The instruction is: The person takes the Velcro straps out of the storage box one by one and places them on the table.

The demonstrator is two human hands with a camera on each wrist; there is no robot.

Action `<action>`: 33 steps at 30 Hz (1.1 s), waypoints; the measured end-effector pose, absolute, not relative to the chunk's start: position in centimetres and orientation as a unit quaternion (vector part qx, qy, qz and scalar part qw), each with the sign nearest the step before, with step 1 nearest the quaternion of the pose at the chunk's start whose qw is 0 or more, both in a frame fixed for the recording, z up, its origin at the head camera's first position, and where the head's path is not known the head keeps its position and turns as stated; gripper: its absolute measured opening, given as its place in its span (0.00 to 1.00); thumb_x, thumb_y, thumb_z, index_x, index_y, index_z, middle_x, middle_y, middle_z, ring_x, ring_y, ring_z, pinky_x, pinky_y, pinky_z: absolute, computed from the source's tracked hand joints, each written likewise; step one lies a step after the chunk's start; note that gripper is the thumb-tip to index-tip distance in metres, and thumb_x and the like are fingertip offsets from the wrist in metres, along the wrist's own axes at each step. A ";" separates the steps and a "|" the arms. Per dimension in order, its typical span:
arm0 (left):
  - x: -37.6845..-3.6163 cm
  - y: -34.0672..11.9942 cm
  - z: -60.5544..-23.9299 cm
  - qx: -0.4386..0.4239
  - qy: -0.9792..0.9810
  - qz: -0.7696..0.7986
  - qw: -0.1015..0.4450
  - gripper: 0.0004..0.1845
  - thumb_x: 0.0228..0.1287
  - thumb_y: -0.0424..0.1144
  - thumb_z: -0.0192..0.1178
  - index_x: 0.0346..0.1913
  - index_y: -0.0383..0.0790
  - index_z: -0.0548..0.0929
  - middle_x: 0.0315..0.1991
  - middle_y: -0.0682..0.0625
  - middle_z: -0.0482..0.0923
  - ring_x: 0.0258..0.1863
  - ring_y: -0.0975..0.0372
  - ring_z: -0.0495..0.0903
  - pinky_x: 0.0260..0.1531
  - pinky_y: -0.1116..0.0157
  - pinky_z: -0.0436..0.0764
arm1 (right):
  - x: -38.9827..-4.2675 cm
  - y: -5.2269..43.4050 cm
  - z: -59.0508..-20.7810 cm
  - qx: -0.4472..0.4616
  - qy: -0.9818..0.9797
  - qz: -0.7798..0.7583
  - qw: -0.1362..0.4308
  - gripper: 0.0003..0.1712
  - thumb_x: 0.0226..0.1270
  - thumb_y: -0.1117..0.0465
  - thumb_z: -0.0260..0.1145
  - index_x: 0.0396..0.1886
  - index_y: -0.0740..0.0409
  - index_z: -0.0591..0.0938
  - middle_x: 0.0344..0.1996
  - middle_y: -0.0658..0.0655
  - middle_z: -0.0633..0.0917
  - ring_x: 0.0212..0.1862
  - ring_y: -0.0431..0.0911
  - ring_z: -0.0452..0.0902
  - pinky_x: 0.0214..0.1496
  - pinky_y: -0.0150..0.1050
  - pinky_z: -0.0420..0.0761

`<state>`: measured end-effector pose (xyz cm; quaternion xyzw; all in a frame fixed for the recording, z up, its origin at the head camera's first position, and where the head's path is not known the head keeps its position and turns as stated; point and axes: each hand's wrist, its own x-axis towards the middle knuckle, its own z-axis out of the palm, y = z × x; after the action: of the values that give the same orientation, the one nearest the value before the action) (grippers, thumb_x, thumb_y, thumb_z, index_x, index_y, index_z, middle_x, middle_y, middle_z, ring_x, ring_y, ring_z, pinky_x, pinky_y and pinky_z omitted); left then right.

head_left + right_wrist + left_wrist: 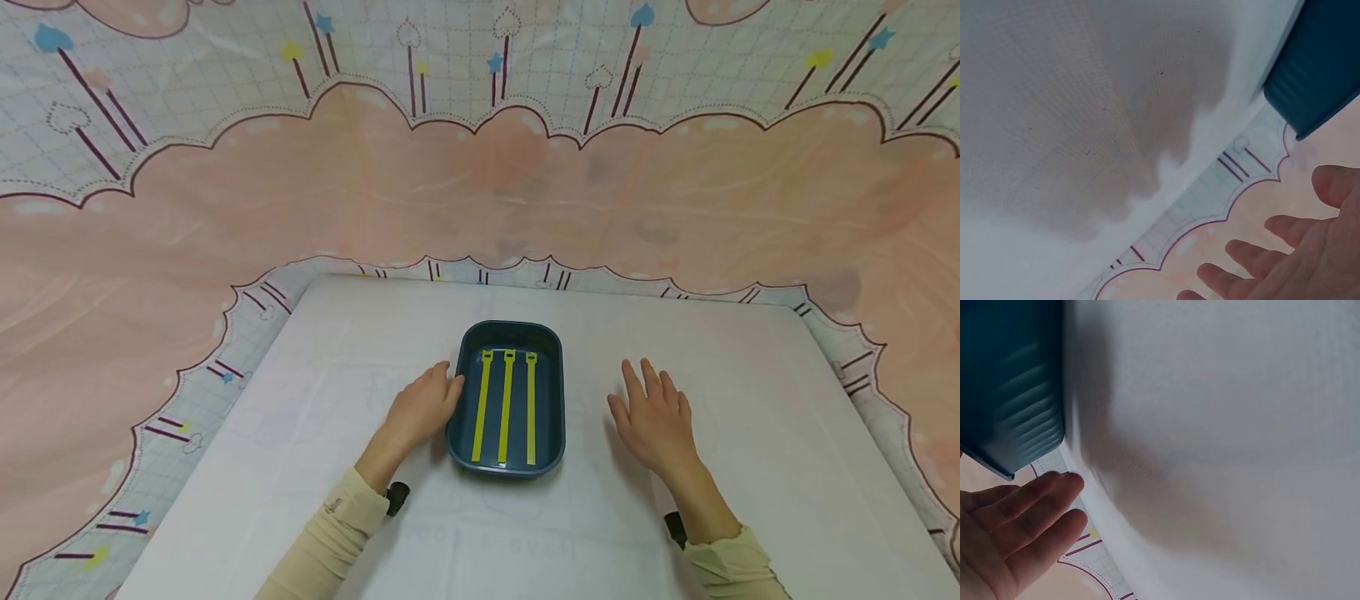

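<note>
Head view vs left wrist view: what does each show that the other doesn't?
Only the head view shows the three yellow strips lying side by side inside the dark blue tray, the right hand flat on the white mat apart from the tray, and both cream sleeves. Only the left wrist view shows the tray's ribbed outer wall close up, from the side. Both show the left hand, fingers straight, next to the tray; the head view suggests its fingertips reach the rim.

White table (750, 467) holds a dark blue tray (552, 433)
Both hands lie flat on its surface, the left hand (422, 408) against the tray, the right hand (656, 421) apart
</note>
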<state>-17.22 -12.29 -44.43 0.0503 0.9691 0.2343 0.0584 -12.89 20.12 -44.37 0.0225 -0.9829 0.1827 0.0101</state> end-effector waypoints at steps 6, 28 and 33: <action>-17.1 -12.1 -44.7 0.049 0.971 0.228 0.059 0.29 0.76 0.51 0.45 0.64 0.29 0.71 0.53 0.36 0.80 0.48 0.48 0.82 0.48 0.49 0.78 | -12.9 20.0 -44.5 0.026 -0.982 0.185 0.011 0.35 0.77 0.50 0.48 0.75 0.63 0.56 0.73 0.74 0.53 0.71 0.73 0.43 0.65 0.72 0.45; -17.1 -11.7 -44.9 0.067 0.976 0.203 0.043 0.17 0.74 0.44 0.49 0.42 0.31 0.78 0.20 0.48 0.72 0.19 0.59 0.72 0.21 0.64 0.70 | -13.5 18.6 -44.6 0.049 -0.979 0.198 0.017 0.34 0.78 0.52 0.48 0.75 0.65 0.57 0.72 0.73 0.55 0.71 0.71 0.48 0.65 0.70 0.50; -17.3 -11.5 -45.2 0.082 0.977 0.197 0.015 0.13 0.72 0.40 0.52 0.35 0.32 0.77 0.18 0.48 0.70 0.17 0.59 0.70 0.20 0.64 0.69 | -13.9 17.7 -44.4 0.072 -0.969 0.234 0.035 0.32 0.77 0.54 0.51 0.73 0.66 0.60 0.70 0.72 0.62 0.69 0.68 0.57 0.64 0.66 0.59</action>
<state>-17.31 -11.48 -45.18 0.0816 0.9769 0.1971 0.0149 -13.90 17.73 -44.37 0.0720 -0.9689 0.2343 0.0353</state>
